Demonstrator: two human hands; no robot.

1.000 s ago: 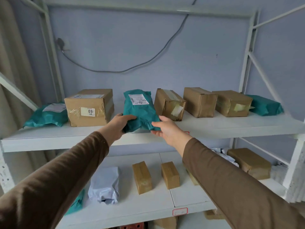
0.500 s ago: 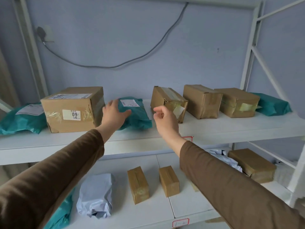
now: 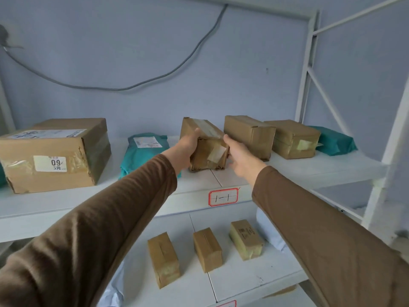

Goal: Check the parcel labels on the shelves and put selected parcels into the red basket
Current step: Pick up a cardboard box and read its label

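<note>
Both hands reach to the upper white metal shelf [image 3: 332, 171] and take hold of one narrow brown cardboard box wrapped in clear tape [image 3: 205, 147]; the left hand [image 3: 187, 145] grips its left side with the thumb over the top edge, and the right hand [image 3: 240, 157] clasps its right side, fingers curled behind the box and out of sight; the box sits on the shelf just above a red-bordered paper tag [image 3: 223, 197] stuck to the shelf's front lip, its taped end facing the camera.

Just left of that box lies a teal plastic mailer bag with a white label [image 3: 143, 154], flat on the shelf; further left stands a large brown carton with a white sticker [image 3: 55, 154] on its front; just right of the held box stands a second brown cardboard box [image 3: 250, 135], then a third taped brown box [image 3: 292, 138], then another teal bag [image 3: 334, 140] at the shelf's far right.

Below the tag, on the lower white shelf [image 3: 243, 278], three small brown boxes [image 3: 207, 249] stand in a row, apart from one another; a pale wrapped parcel [image 3: 269, 231] lies to their right, partly hidden by the right brown sleeve [image 3: 321, 229]; a grey cable [image 3: 132, 87] sags across the blue wall above the held box; the red basket is out of view.
</note>
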